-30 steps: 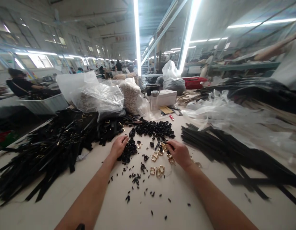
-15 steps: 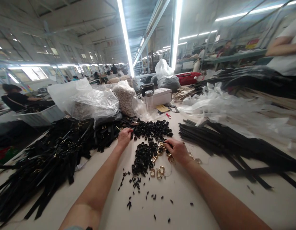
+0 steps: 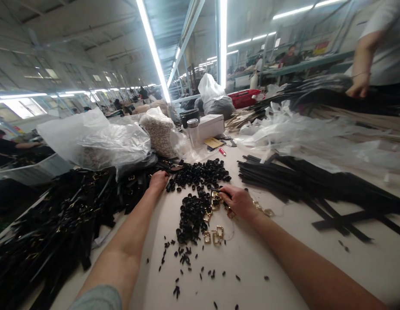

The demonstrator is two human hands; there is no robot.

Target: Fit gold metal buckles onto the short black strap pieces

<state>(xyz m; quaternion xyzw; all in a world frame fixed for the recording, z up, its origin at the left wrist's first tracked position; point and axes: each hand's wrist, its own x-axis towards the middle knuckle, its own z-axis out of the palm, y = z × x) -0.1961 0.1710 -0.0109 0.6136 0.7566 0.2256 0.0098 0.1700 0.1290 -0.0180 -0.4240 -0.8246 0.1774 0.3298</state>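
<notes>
Left of the near pile of black loops (image 3: 191, 218) lie buckled black straps (image 3: 80, 206); off its far-left corner is the left hand (image 3: 158, 181) (grip cannot be determined). At the pile's right: gold-coloured buckles (image 3: 216, 238), then the right hand (image 3: 238, 201), pinching a dark strip (image 3: 215, 190).

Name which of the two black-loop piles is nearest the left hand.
The farther pile: its left end lies right beside the left hand. The other pile lies lower in view, left of the gold buckles.

Smooth metal buckles (image 3: 217, 236) (glossy)
</notes>
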